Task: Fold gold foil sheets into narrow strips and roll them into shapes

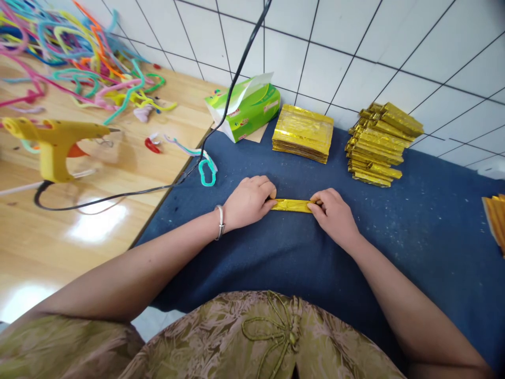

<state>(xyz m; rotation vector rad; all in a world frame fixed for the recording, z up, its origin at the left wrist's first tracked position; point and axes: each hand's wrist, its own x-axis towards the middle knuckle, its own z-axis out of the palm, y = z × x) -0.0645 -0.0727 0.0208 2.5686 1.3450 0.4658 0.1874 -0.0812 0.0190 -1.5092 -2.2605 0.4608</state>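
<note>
A narrow folded strip of gold foil paper (292, 205) lies on the dark blue cloth (414, 226) in front of me. My left hand (248, 201), with a silver bangle on its wrist, has its fingers curled and pressed on the strip's left end. My right hand (334, 215) pinches the strip's right end. Beyond the hands lie a flat stack of gold foil sheets (303, 132) and a pile of folded gold strips (377, 145).
A green tissue box (248, 108) stands at the cloth's far left corner. On the wooden table (79, 237) to the left are a yellow glue gun (53, 142) with a black cord (221, 113) and several coloured pipe cleaners (79, 52). More gold paper (496, 218) shows at the right edge.
</note>
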